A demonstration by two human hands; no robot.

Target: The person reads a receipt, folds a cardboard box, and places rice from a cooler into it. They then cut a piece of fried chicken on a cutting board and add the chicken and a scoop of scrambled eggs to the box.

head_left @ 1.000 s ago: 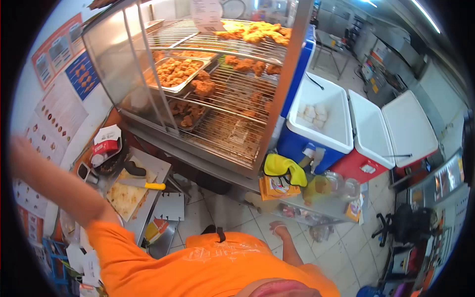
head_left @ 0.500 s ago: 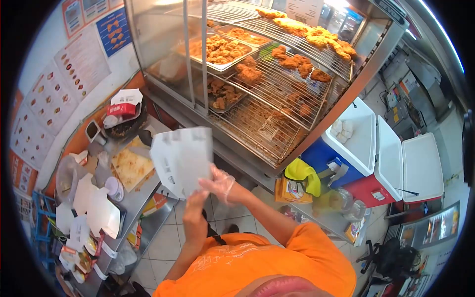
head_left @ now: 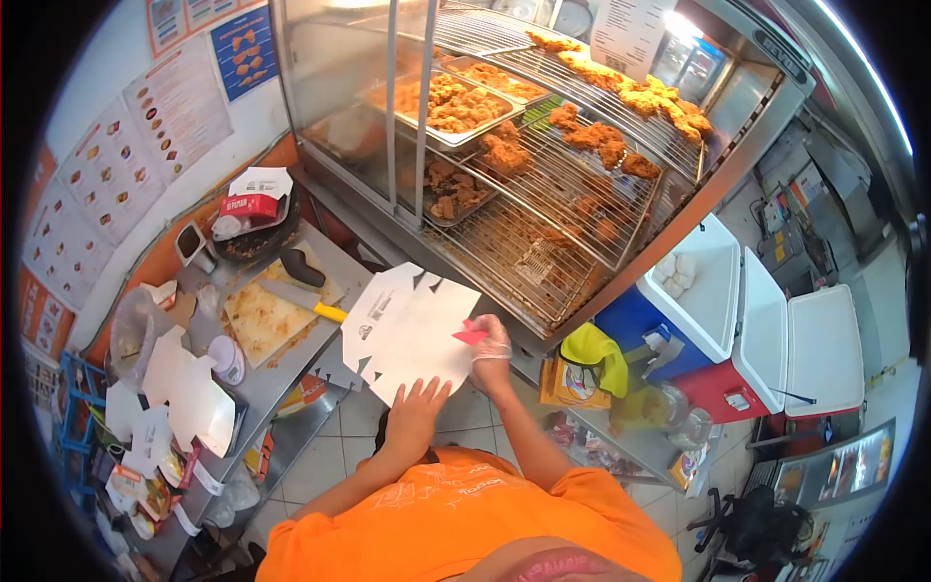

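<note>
A flat white cardboard blank (head_left: pixel 412 325) with slotted edges is held up in front of the orange shirt. My left hand (head_left: pixel 415 419) touches its lower edge with fingers spread. At the blank's right edge, my right hand (head_left: pixel 492 351), in a clear glove, grips it, with a folded red part showing by the fingers. Beyond the blank's left corner, a knife (head_left: pixel 291 296) with a yellow handle lies across a stained cutting board (head_left: pixel 262 325). A black-handled object (head_left: pixel 303 269) rests at the board's upper edge.
A heated display case (head_left: pixel 582 291) with fried chicken on racks and trays rises ahead. Open coolers (head_left: pixel 713 291) stand at the right. Folded boxes (head_left: pixel 184 388) and a white tub (head_left: pixel 227 359) are on the left counter. A yellow-green cloth (head_left: pixel 596 357) lies near an orange box (head_left: pixel 562 386).
The left arm has come in from the far left. Both hands now hold the white blank, which has turned flatter, showing its printed inner face and a red part. The view has shifted left.
</note>
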